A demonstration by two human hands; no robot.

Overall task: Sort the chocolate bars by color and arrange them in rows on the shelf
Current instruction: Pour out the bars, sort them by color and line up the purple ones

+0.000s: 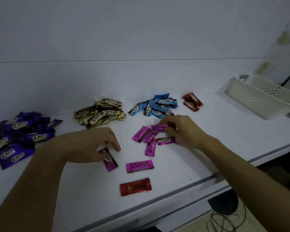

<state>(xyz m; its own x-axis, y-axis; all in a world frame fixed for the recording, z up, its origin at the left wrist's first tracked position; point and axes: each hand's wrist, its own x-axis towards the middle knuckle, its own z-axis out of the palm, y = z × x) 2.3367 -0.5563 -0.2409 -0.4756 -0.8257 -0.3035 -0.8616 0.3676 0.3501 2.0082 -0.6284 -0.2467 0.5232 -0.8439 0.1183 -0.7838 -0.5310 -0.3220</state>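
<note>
While left hand (90, 143) grips pink bar (109, 160), right hand (181, 129) pinches another (158, 128).

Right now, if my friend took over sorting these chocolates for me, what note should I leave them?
Left hand pinches the near pink bar at the front. Right hand pinches the far pink bar over the pink pile.
Done: purple pile, gold pile, blue pile and red pile sit toward the back of the shelf.
Left: the loose pink bar and loose red bar at the front need joining their piles; nothing is in rows yet.
</note>
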